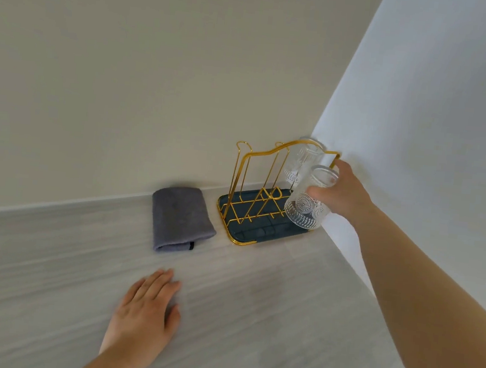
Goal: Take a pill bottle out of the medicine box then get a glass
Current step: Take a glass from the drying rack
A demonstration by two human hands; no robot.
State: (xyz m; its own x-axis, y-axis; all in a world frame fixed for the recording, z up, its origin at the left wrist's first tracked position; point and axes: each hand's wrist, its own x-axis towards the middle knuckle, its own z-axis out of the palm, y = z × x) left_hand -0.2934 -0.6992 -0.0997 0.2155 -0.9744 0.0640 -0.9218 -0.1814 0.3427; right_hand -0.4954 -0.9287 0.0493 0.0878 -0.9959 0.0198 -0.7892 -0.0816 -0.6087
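My right hand [343,193] grips a clear embossed glass [308,202], upside down and tilted, just above the near right corner of a gold wire drying rack [255,167]. A second clear glass [301,162] stands inverted on a rack prong behind it. The rack sits on a dark blue tray [249,232] with a gold rim, in the corner of the counter. My left hand [146,308] rests flat on the counter with its fingers spread, holding nothing. No pill bottle or medicine box is in view.
A folded grey cloth [180,218] lies left of the tray against the back wall. The light wood-grain counter [49,269] meets a beige wall behind and a white wall [421,112] on the right.
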